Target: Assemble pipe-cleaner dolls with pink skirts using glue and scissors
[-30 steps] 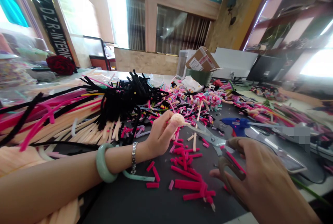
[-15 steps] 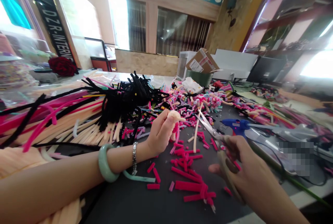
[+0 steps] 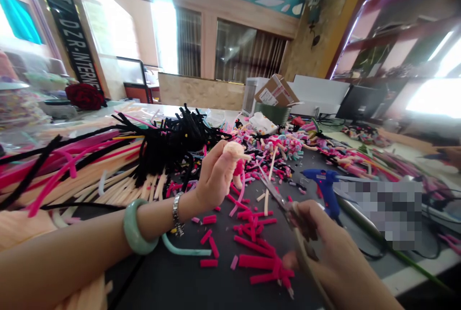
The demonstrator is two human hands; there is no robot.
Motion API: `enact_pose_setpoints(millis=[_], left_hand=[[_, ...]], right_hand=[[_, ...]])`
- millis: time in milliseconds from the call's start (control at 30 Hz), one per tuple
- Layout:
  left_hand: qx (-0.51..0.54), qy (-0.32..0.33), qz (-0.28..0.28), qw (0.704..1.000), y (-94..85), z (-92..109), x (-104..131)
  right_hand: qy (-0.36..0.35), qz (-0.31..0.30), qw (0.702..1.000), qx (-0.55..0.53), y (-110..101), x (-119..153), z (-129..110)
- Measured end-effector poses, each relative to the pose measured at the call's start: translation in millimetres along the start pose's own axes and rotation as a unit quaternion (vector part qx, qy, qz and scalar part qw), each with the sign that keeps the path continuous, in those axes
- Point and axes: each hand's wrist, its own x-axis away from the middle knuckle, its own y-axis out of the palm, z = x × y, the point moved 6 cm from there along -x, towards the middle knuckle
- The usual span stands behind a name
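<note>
Closed around a small cream fuzzy-stem figure (image 3: 235,151), my left hand (image 3: 214,175) is raised above the dark tabletop. Pink and lilac bits hang below the figure, and a short cream end pokes out to the right. My right hand (image 3: 324,247) grips a pair of scissors (image 3: 275,190) by the handles, blades pointing up and left toward the figure but apart from it. Beneath and between the hands lie cut hot-pink fuzzy stem pieces (image 3: 257,262). A mint-green stem (image 3: 187,251) curves under my left wrist.
Bundles of black stems (image 3: 162,144) and long cream stems (image 3: 126,187) cover the left. A blue glue gun (image 3: 326,185) rests on the right, beside cables. Many colourful offcuts lie behind the hands, with a cardboard box (image 3: 275,91) farther back.
My right hand has moved the scissors left and slightly down, nearer the cream figure. My left hand has shifted a little left and up, still holding the figure.
</note>
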Motion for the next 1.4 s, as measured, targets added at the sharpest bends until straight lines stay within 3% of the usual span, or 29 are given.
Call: enact_pose_setpoints(millis=[200, 300, 433, 700, 1167, 1400], left_hand=[[0.060, -0.096, -0.089, 0.990, 21.0, 6.9, 4.5], [0.089, -0.136, -0.101, 0.982, 25.3, 5.6, 8.3], [0.091, -0.142, -0.092, 0.981, 27.9, 6.4, 11.4], [0.085, -0.124, -0.134, 0.979, 37.9, 8.7, 21.2], [0.181, -0.057, -0.151, 0.970, 43.0, 3.6, 24.4], [0.205, -0.067, -0.148, 0.965, 43.8, 1.7, 24.4]], right_hand=[[-0.099, 0.137, 0.973, 0.158, -3.4, 2.6, -7.8], [-0.133, 0.173, 0.953, 0.209, -4.2, 5.2, -7.7], [-0.154, 0.211, 0.940, 0.221, -5.6, 7.7, -8.0], [-0.167, 0.209, 0.940, 0.212, 2.0, 6.3, -12.6], [-0.168, 0.220, 0.943, 0.185, 1.4, 4.4, -8.2], [-0.164, 0.213, 0.946, 0.181, 1.9, 4.9, -6.7]])
